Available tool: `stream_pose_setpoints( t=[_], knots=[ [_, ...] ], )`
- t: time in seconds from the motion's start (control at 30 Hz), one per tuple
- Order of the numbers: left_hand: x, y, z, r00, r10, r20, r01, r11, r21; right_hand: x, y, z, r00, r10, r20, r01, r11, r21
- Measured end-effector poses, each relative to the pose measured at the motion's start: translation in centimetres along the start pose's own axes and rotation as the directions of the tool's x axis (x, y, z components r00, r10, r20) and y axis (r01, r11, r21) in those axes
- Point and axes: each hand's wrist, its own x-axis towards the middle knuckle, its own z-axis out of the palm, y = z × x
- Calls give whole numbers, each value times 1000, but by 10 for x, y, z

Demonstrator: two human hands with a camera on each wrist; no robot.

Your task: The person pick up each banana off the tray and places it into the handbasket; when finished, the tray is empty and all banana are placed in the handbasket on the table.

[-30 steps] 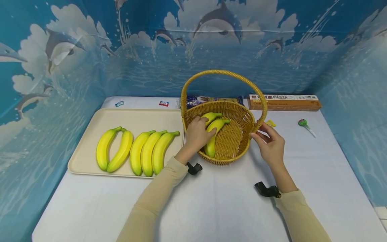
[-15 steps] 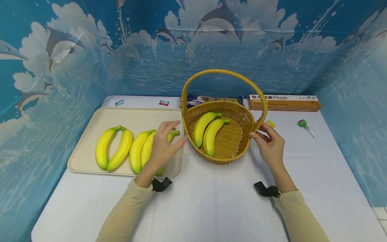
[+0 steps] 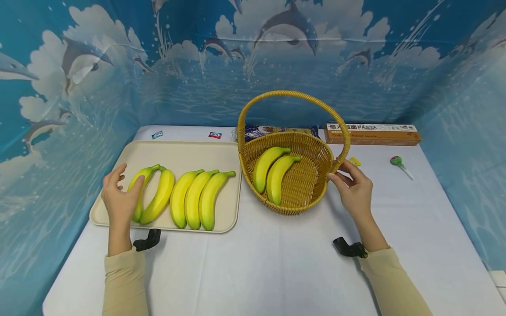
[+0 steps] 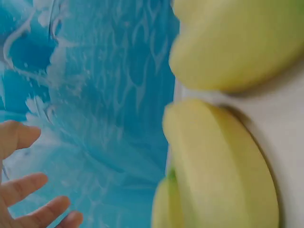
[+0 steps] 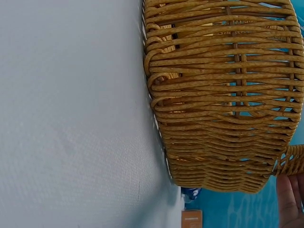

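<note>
Over the left end of the tray (image 3: pixel 118 172), the left hand (image 3: pixel 118 199) hovers with fingers spread and relaxed, holding nothing; its fingertips are at or just above the leftmost banana (image 3: pixel 136 191), and whether they touch I cannot tell. That banana lies against a second one (image 3: pixel 158 197), joined at the stems, and three more bananas (image 3: pixel 195 199) lie side by side just to the right, all lengthwise so each is easy to grasp from above. The right hand (image 3: pixel 355 189) rests at the basket (image 3: pixel 316 153) where the handle (image 3: pixel 292 94) meets the rim, fingers lightly bent against the wicker, likely steadying it. Two bananas (image 3: pixel 270 173) already lie inside the basket. Farther off on the counter (image 3: pixel 276 263) sit a pasta box (image 3: pixel 371 134) and a lollipop (image 3: pixel 398 163).
</note>
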Motion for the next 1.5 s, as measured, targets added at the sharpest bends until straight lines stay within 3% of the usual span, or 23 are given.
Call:
stream_pose_setpoints(
  t=[0.27, 0.5, 0.6, 0.77, 1.13, 1.3, 1.5],
  knots=[
    [6, -27, -1, 989, -105, 105, 101, 994, 47, 0, 0, 0, 1000, -11, 4, 11, 1000, 16],
    [10, -52, 7, 945, -242, 221, 208, 964, 168, 1, 0, 0, 1000, -13, 2, 13, 1000, 15],
    [9, -57, 9, 935, -280, 217, 243, 952, 184, 1, 0, 0, 1000, -28, 6, 28, 999, 23],
    [8, -58, 11, 942, -305, 139, 286, 948, 143, 1, 0, 0, 999, -41, 6, 41, 999, 21],
    [10, -51, 13, 934, -346, 93, 330, 931, 157, 2, -1, 0, 1000, -29, 1, 29, 999, 23],
    [10, -38, 9, 948, -315, 38, 307, 940, 149, 1, -2, 0, 1000, -23, 9, 23, 999, 35],
    [7, 4, 6, 981, -189, -40, 190, 981, 40, 0, -2, -1, 1000, -14, 9, 14, 999, 44]
  ],
)
